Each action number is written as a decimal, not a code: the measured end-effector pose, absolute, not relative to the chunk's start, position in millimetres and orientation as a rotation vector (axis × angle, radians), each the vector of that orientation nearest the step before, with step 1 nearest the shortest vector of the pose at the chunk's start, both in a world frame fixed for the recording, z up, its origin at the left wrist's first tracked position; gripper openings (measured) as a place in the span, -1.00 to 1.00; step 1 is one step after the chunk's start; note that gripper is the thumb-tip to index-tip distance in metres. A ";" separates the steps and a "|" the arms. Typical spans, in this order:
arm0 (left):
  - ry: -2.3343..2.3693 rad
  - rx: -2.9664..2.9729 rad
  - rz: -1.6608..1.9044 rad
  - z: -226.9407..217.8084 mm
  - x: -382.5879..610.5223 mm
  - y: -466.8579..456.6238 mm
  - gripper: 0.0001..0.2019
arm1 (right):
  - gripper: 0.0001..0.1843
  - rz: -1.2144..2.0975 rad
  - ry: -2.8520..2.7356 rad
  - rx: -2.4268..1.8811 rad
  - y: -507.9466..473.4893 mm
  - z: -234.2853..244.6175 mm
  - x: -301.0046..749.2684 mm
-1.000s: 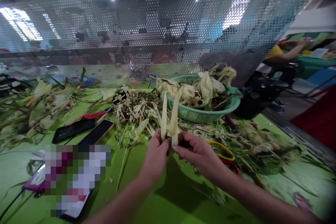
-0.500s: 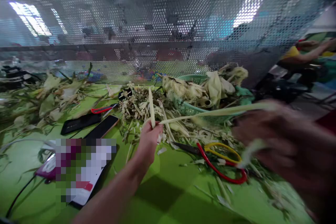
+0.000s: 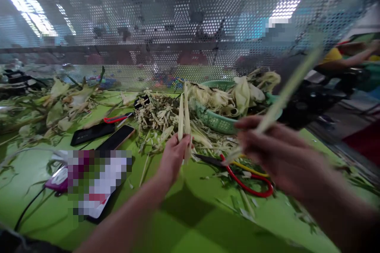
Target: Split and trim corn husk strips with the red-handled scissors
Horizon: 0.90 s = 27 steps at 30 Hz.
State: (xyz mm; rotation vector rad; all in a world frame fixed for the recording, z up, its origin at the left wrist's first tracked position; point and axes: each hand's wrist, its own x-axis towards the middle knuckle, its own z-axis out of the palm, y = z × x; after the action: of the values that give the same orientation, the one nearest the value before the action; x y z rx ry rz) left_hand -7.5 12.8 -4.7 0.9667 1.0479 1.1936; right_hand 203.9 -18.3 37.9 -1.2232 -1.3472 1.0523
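My left hand (image 3: 174,155) is closed around two pale leaf strips (image 3: 183,115) that stand upright from its fingers, above the green table (image 3: 190,221). My right hand (image 3: 277,154), blurred by motion, pinches one long pale strip (image 3: 285,94) that slants up to the right. Scissors with red and yellow handles (image 3: 249,182) lie on the table between and below the hands.
A green basket (image 3: 214,121) full of husks stands behind the hands, beside a heap of cut strips (image 3: 157,115). Two dark phones (image 3: 102,136), red-handled scissors (image 3: 116,118) and a leaf pile (image 3: 44,106) lie left. A perforated screen (image 3: 178,27) closes the back. Another person's arm (image 3: 356,57) shows far right.
My right hand pulled one strip away from the bundle to the right, then lifted it so it slants upward. My left hand kept the remaining strips upright. The scissors came into view.
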 end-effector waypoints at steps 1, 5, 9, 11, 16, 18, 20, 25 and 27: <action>1.028 0.989 1.175 -4.6 -5.6 9.9 -0.78 | -0.68 1.140 -1.350 -1.210 -22.5 44.4 189.9; 0.958 1.061 1.088 -3.9 1.1 2.0 -0.75 | -0.66 1.362 -1.340 -1.149 -14.9 37.3 146.4; 0.880 1.040 1.049 -0.7 4.7 -2.3 -0.71 | -0.79 1.353 -1.352 -1.084 -7.0 16.8 140.8; 0.888 1.025 1.032 1.3 4.0 -4.1 -0.73 | -0.81 1.317 -1.277 -1.130 -8.1 14.9 144.6; 0.897 0.945 1.000 -1.1 -1.8 -3.6 -0.75 | -0.78 1.332 -1.303 -1.114 -9.9 25.9 155.1; 0.863 0.896 1.012 -3.8 -3.2 -1.4 -0.77 | -0.79 1.260 -1.393 -1.106 -8.4 28.0 159.9; 0.841 0.879 1.008 -4.9 -3.6 0.2 -0.83 | -0.82 1.278 -1.368 -1.108 -6.5 26.6 163.6; 0.750 0.866 0.932 2.0 -1.8 -2.0 -0.78 | -0.81 1.451 -1.168 -1.087 -6.3 21.3 158.3; 0.691 0.839 0.866 5.2 -1.0 -3.9 -0.76 | -0.72 1.521 -1.147 -1.037 -7.3 21.7 152.5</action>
State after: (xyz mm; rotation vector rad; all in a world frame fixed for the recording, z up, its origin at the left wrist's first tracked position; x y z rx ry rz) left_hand -1.0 -3.9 5.2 0.8385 0.6914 0.8655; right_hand 152.5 -7.3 21.7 -1.0374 -1.1474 1.5215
